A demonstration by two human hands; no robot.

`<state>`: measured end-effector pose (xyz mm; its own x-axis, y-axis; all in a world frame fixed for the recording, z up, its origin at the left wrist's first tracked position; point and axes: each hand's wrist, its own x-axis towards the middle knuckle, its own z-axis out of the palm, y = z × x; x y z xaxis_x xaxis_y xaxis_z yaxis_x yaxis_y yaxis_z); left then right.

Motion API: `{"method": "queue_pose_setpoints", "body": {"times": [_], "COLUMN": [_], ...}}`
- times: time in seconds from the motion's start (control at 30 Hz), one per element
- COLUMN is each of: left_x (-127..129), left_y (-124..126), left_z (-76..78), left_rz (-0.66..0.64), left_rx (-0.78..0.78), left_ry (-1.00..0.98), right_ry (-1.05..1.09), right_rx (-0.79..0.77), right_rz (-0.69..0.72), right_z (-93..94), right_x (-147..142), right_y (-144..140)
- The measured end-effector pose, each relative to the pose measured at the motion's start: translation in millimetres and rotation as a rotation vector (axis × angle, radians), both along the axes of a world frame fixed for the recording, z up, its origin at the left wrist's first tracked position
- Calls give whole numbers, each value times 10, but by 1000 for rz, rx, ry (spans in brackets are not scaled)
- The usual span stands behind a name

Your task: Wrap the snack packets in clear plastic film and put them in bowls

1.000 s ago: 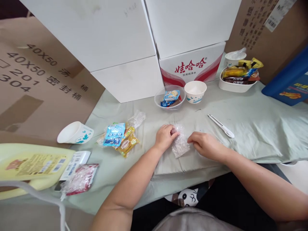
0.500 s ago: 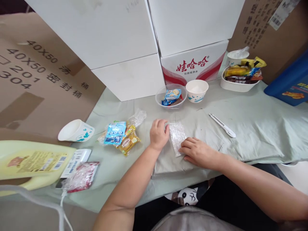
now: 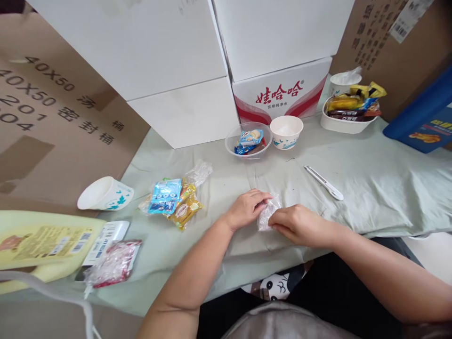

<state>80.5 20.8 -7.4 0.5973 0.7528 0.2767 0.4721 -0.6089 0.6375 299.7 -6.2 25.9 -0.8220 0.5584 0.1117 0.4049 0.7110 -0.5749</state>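
Pale green cloth (image 3: 370, 179) is spread over the work surface, with white cartons (image 3: 169, 61) stacked at 12 o'clock. A small clear plastic bag (image 3: 267, 213) is pinched at the near middle between both hands. The left hand (image 3: 247, 208) is curled, fingertips closed on the bag's left edge; the right hand (image 3: 300, 225) is closed over its right side. A white pen knife (image 3: 324, 182) is seen at 2 o'clock of the hands, snack packets (image 3: 173, 202) at 9 o'clock, a tipped paper cup (image 3: 104, 194) farther out.
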Motion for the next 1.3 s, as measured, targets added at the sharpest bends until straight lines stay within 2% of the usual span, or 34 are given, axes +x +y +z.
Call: {"method": "queue_pose_setpoints", "body": {"times": [0.13, 0.23, 0.33, 0.47, 0.57, 0.67, 0.73, 0.8, 0.87, 0.93, 1.17, 1.23, 1.3], "left_x": [-10, -13, -11, 19, 67, 97, 96, 83, 66, 50, -12, -26, -33], "left_y": [-10, -11, -23, -48, -51, -41, -34, -26, -16, -5, 31, 30, 18], "left_z": [-26, -22, 1, 23, 13, -9, -20, -24, -20, -9, 27, 13, -14], "left_rz": [86, 139, 171, 177, 198, 278, 301, 291, 284, 297, 294, 277, 246], "left_rx": [-79, -77, -106, -98, -2, 92, 112, 112, 107, 93, 39, 55, 96], "left_ry": [-97, -78, -76, -86, 67, 228, 278, 297, 299, 295, 250, 237, 221], "right_ry": [52, -87, -238, -332, -373, -332, -228, -109, -49, -55, -92, -116, -149], "right_rx": [9, 68, 122, 167, 175, 235, 313, 365, 348, 290, 162, 173, 195], "right_rz": [-320, -484, -534, -546, -586, -660, -624, -462, -293, -225, -263, -327, -454], "right_z": [-124, -218, -268, -292, -285, -258, -244, -246, -263, -279, -250, -246, -250], "right_x": [-36, -136, -231, -296, -283, -211, -157, -128, -133, -157, -56, 19, 77], "right_y": [205, 315, 353, 355, 370, 391, 387, 365, 338, 328, 428, 449, 464]}}
